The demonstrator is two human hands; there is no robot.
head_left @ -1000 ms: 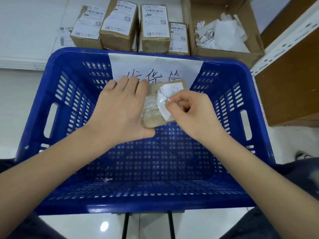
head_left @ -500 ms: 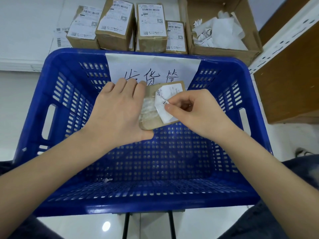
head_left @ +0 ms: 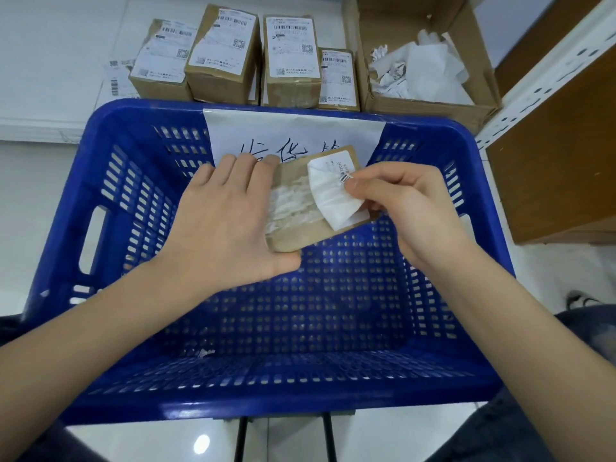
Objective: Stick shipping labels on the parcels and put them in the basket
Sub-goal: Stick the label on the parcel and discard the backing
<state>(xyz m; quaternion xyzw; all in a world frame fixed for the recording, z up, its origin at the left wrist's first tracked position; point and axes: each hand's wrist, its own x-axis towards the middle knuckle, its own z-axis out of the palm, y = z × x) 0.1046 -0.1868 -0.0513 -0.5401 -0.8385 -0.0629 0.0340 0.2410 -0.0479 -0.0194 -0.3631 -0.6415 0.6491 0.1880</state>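
While left hand [head_left: 230, 221] grips parcel [head_left: 300, 233] over basket [head_left: 110, 135], right hand [head_left: 410, 208] pinches label [head_left: 328, 198]

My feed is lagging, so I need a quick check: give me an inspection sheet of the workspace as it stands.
Surface: pale floor.
Job's things: brown parcel over blue basket; label half peeled; four labelled parcels behind.
Clutter: box of crumpled paper.
Grips: left hand holds parcel; right hand pinches label.
Cables: nothing seen.
Surroundings: shelf post, wooden panel.
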